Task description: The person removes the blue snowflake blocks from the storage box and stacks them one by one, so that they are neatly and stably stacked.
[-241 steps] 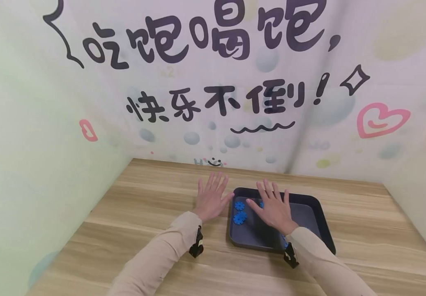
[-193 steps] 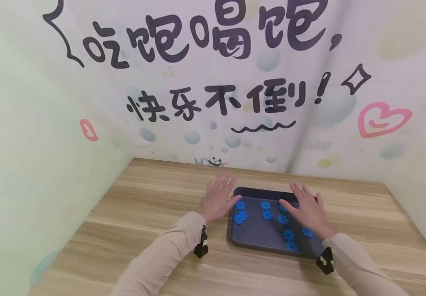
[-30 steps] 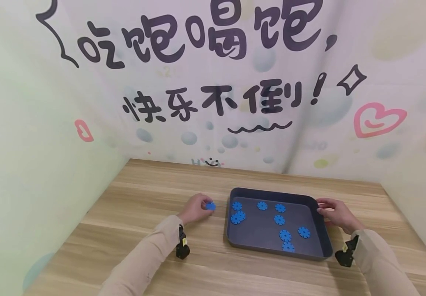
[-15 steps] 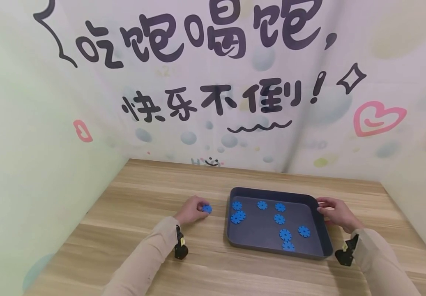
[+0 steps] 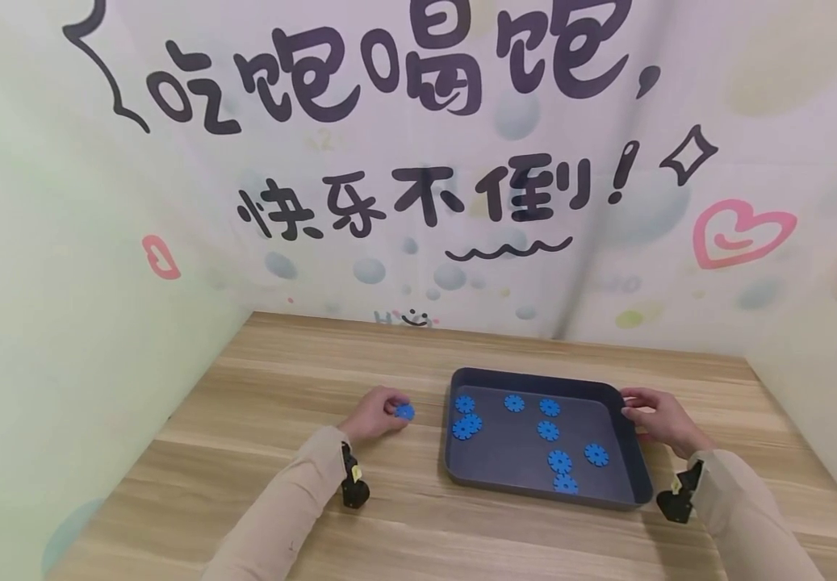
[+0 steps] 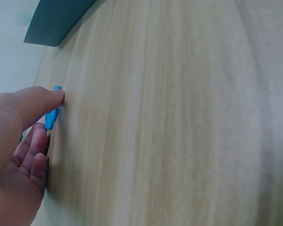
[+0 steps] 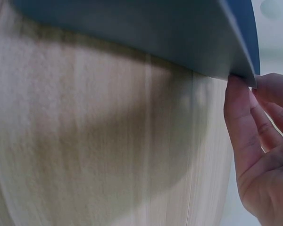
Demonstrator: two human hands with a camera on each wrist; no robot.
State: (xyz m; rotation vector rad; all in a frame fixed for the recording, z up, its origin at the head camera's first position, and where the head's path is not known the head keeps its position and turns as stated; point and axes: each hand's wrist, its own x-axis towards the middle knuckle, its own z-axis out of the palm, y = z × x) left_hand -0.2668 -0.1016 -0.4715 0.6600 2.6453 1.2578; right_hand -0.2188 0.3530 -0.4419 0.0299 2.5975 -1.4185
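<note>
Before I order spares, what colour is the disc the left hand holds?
Blue; the disc shows best in the head view.

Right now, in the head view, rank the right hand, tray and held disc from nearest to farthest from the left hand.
1. Held disc: pinched in the left hand.
2. Tray: to that hand's right, apart from it.
3. Right hand: farthest right, touching the tray's right side.

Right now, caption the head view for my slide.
Left hand pinches a blue disc beside a dark tray of similar discs; right hand grips its rim.
</note>
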